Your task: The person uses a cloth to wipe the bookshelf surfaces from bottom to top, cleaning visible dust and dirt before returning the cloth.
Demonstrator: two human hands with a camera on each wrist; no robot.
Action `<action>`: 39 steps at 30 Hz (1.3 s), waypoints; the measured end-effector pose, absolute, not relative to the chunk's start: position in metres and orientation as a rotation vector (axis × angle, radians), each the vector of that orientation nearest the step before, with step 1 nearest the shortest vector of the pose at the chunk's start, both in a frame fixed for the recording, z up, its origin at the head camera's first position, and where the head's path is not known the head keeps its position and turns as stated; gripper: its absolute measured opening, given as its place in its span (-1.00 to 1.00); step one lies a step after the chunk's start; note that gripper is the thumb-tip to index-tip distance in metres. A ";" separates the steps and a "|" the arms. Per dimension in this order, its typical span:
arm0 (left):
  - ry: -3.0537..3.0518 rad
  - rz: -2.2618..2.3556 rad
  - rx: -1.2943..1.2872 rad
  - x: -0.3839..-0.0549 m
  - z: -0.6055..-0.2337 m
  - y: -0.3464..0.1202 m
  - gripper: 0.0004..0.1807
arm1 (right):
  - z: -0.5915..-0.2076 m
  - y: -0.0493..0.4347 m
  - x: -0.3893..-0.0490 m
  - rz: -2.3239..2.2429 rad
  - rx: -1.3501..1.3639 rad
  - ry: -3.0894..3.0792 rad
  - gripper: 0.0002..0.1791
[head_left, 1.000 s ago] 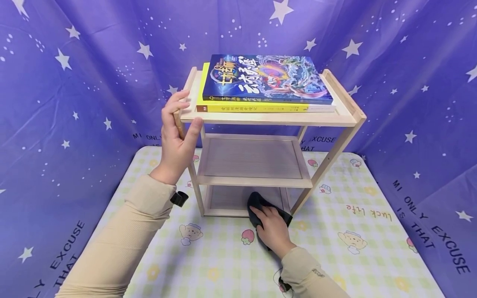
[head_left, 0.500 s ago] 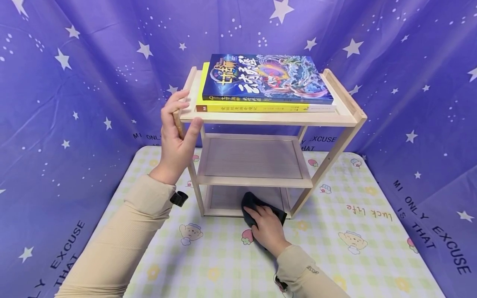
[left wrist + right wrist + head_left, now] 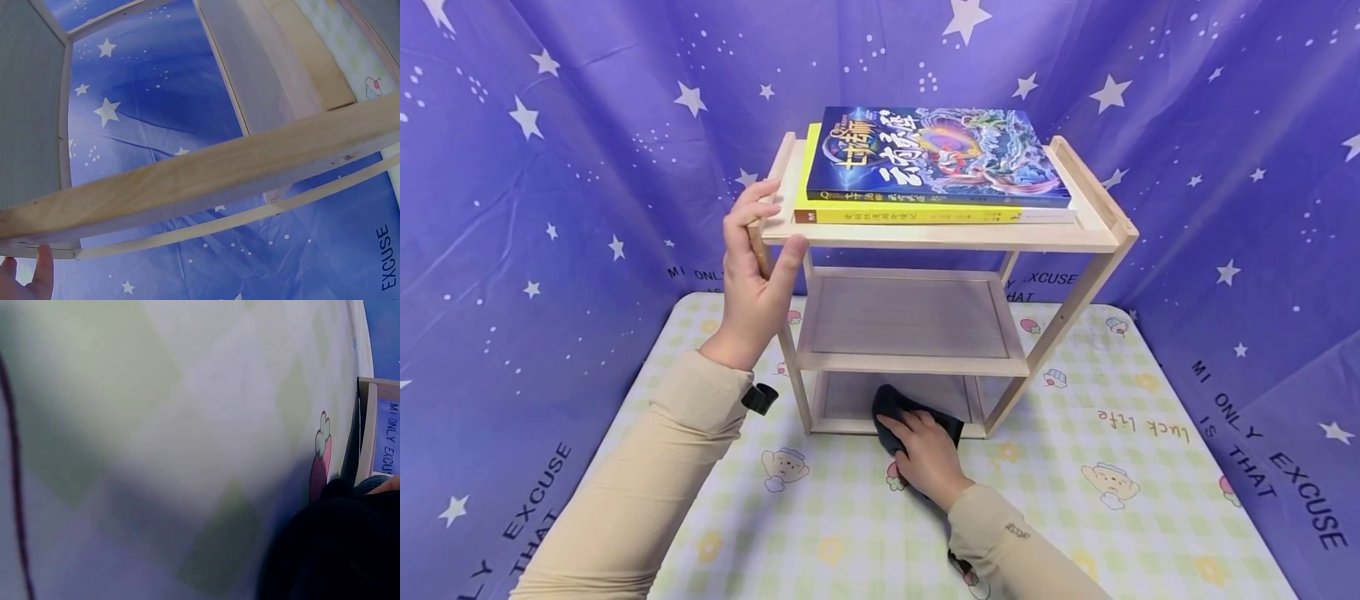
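- The right grip (image 3: 928, 454) is spread over a dark cloth (image 3: 889, 404), fingers extended and resting on it.
- The cloth lies directly under the right grip, on the front part of the bottom shelf (image 3: 850, 400); a further portion trails below the grip toward the sleeve (image 3: 1000, 533).
- The left grip (image 3: 751, 267) holds the upper left corner of a wooden rack (image 3: 940, 242), thumb at the front edge and fingers over the side rail.
- The rack stands upright on the table (image 3: 1150, 533), to the right of the left grip.
- The middle shelf (image 3: 910, 317) is above the right grip.
- A yellow book (image 3: 910, 215) lies on the top shelf, just right of the left grip; a blue book (image 3: 940, 158) rests on it.
- A purple star-patterned curtain (image 3: 1225, 167) hangs behind and beside both grips.
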State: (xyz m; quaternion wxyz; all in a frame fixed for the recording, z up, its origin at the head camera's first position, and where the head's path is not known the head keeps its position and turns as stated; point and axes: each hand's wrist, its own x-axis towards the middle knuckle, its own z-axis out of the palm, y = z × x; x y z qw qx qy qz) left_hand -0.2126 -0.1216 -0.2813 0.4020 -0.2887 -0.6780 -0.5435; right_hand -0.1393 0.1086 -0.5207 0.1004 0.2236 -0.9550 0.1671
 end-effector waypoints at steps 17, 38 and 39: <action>-1.723 -1.352 -0.722 -0.213 -0.283 -0.122 -0.31 | -0.518 0.096 -0.143 0.479 0.760 -2.833 -0.43; -1.713 -1.374 -0.731 -0.214 -0.283 -0.122 -0.30 | -0.515 0.081 -0.148 0.458 0.809 -2.883 -0.44; -1.713 -1.373 -0.731 -0.215 -0.283 -0.122 -0.30 | -0.515 0.081 -0.149 0.459 0.810 -2.879 -0.44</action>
